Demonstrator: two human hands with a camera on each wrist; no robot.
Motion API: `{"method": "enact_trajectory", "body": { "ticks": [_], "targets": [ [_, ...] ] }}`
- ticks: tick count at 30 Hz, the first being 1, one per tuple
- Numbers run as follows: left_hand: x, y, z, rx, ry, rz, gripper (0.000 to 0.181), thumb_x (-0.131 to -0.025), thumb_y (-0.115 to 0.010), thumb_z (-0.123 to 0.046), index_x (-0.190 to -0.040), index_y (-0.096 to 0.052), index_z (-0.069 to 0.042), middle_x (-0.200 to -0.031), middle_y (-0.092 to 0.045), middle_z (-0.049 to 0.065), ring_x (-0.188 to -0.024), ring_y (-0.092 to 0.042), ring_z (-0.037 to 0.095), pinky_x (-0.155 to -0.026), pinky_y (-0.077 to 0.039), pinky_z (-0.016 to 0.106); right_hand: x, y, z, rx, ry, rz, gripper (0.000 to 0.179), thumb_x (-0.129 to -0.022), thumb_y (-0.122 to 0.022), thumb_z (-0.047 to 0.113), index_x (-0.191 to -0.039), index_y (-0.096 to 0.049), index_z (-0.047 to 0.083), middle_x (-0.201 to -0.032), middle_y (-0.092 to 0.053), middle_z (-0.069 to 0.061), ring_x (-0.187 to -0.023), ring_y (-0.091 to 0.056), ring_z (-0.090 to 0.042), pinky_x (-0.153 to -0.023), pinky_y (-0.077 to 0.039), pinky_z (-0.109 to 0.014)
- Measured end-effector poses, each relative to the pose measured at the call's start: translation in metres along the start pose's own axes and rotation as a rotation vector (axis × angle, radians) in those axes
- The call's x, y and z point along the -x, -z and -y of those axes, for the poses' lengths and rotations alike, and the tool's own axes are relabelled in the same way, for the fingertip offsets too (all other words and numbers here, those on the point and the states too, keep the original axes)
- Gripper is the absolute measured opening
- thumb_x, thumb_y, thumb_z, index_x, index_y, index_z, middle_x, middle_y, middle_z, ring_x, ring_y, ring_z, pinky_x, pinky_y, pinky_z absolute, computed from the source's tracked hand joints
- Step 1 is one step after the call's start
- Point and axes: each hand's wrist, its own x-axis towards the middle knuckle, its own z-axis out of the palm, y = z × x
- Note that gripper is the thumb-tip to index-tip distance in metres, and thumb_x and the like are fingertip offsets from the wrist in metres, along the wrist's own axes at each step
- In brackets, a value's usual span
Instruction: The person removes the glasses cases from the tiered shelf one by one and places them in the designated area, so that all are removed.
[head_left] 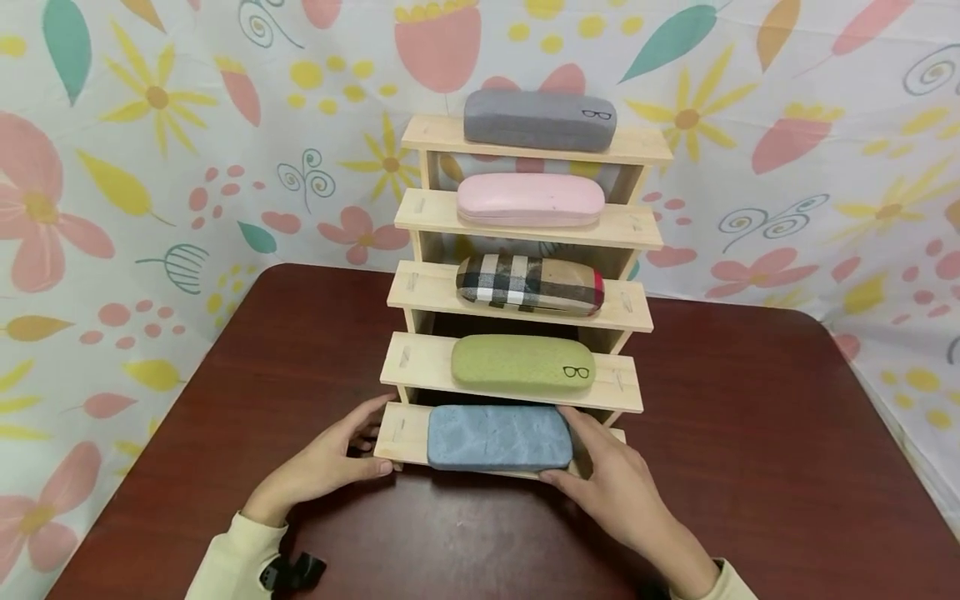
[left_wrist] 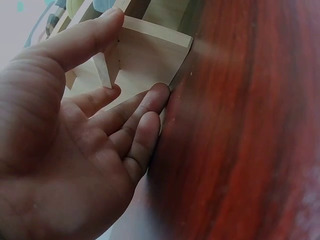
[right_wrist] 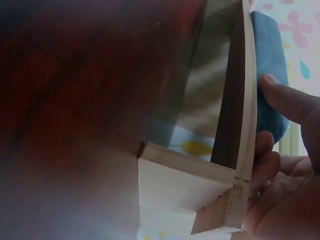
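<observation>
A blue marbled glasses case (head_left: 498, 437) lies on the lowest step of a wooden stepped rack (head_left: 637, 223). My right hand (head_left: 618, 479) grips the case's right end, thumb at the front and index finger at the back top corner. In the right wrist view, the thumb presses the blue case (right_wrist: 271, 50) while the other fingers curl beside the step's edge. At the rack's left end, my left hand (head_left: 322, 462) holds the lowest step, thumb at its front corner. The left wrist view shows its fingers (left_wrist: 145, 135) along the rack's wooden side panel (left_wrist: 150, 57), low by the tabletop.
Above, one per step, sit a green case (head_left: 517, 364), a plaid case (head_left: 528, 285), a pink case (head_left: 531, 198) and a grey case (head_left: 540, 121). The rack stands on a dark red-brown table (head_left: 750, 467). A flower-patterned cloth (head_left: 247, 150) hangs behind.
</observation>
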Motion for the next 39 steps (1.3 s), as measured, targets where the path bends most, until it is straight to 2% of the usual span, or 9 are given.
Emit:
{"method": "enact_trajectory", "body": {
  "ticks": [1, 3, 6, 10, 13, 16, 24, 28, 39],
  "targets": [
    [0.000, 0.000, 0.001, -0.002, 0.004, 0.001, 0.083, -0.091, -0.079, -0.023, -0.158, -0.030, -0.014, -0.131, -0.057, 0.009, -0.119, -0.055, 0.028, -0.095, -0.047, 0.034, 0.000, -0.001, 0.000, -0.008, -0.001, 0.007, 0.087, -0.077, -0.091, 0.028, -0.150, -0.048, 0.012, -0.139, -0.058, -0.005, -0.099, -0.065, -0.022, -0.081, -0.052, -0.048],
    [0.001, 0.001, 0.002, -0.002, 0.003, 0.002, 0.084, -0.091, -0.079, -0.024, -0.159, -0.030, -0.014, -0.132, -0.057, 0.009, -0.119, -0.055, 0.028, -0.095, -0.047, 0.034, 0.001, 0.000, -0.001, -0.023, -0.002, 0.030, 0.087, -0.076, -0.091, 0.031, -0.150, -0.048, 0.014, -0.136, -0.057, -0.001, -0.083, -0.058, -0.012, -0.075, -0.050, -0.041],
    [0.001, 0.001, 0.002, 0.010, -0.004, 0.000, 0.083, -0.091, -0.078, -0.023, -0.159, -0.030, -0.014, -0.133, -0.057, 0.009, -0.120, -0.055, 0.028, -0.095, -0.047, 0.035, 0.002, 0.004, -0.002, -0.058, -0.006, 0.068, 0.085, -0.077, -0.091, 0.035, -0.149, -0.050, 0.017, -0.132, -0.055, 0.003, -0.071, -0.045, -0.006, -0.071, -0.044, -0.036],
    [0.000, 0.000, 0.002, 0.024, -0.019, -0.001, 0.086, -0.090, -0.079, -0.021, -0.160, -0.028, -0.017, -0.133, -0.057, 0.008, -0.122, -0.054, 0.027, -0.096, -0.046, 0.037, 0.004, 0.014, -0.006, -0.110, -0.019, 0.090, 0.081, -0.076, -0.091, 0.038, -0.145, -0.053, 0.019, -0.124, -0.056, 0.004, -0.078, -0.050, -0.007, -0.071, -0.045, -0.032],
    [0.000, -0.001, 0.000, 0.028, -0.031, -0.001, 0.088, -0.090, -0.079, -0.020, -0.161, -0.027, -0.018, -0.133, -0.057, 0.008, -0.121, -0.054, 0.027, -0.095, -0.046, 0.037, 0.009, 0.022, -0.011, -0.159, -0.043, 0.087, 0.080, -0.076, -0.091, 0.037, -0.145, -0.053, 0.020, -0.109, -0.058, 0.003, -0.075, -0.053, -0.007, -0.065, -0.046, -0.029],
    [0.000, -0.001, -0.001, 0.033, -0.031, -0.002, 0.088, -0.090, -0.079, -0.019, -0.160, -0.027, -0.017, -0.131, -0.058, 0.008, -0.120, -0.055, 0.027, -0.095, -0.046, 0.037, 0.015, 0.028, -0.016, -0.207, -0.079, 0.057, 0.080, -0.074, -0.093, 0.032, -0.144, -0.054, 0.021, -0.101, -0.057, 0.003, -0.069, -0.054, -0.008, -0.060, -0.047, -0.027],
    [-0.002, 0.001, 0.001, 0.028, -0.041, -0.005, 0.085, -0.090, -0.080, -0.020, -0.159, -0.030, -0.011, -0.130, -0.060, 0.009, -0.118, -0.057, 0.026, -0.093, -0.046, 0.036, 0.029, 0.039, -0.033, -0.275, -0.143, -0.048, 0.079, -0.075, -0.093, 0.021, -0.144, -0.055, 0.019, -0.103, -0.062, -0.002, -0.077, -0.066, -0.012, -0.067, -0.053, -0.024],
    [-0.002, 0.001, 0.002, 0.023, -0.048, -0.002, 0.085, -0.091, -0.079, -0.020, -0.159, -0.029, -0.009, -0.131, -0.059, 0.011, -0.118, -0.057, 0.026, -0.093, -0.047, 0.037, 0.034, 0.045, -0.040, -0.310, -0.138, -0.059, 0.077, -0.078, -0.090, 0.015, -0.145, -0.053, 0.017, -0.107, -0.062, -0.005, -0.078, -0.067, -0.014, -0.068, -0.053, -0.023],
    [-0.002, 0.001, 0.000, 0.035, -0.041, 0.005, 0.083, -0.091, -0.078, -0.018, -0.159, -0.030, -0.012, -0.133, -0.058, 0.013, -0.120, -0.055, 0.029, -0.097, -0.045, 0.044, 0.042, 0.061, -0.056, -0.274, -0.140, -0.073, 0.079, -0.078, -0.090, 0.011, -0.147, -0.051, 0.011, -0.109, -0.061, -0.011, -0.082, -0.066, -0.012, -0.068, -0.052, -0.019]
  ]
}}
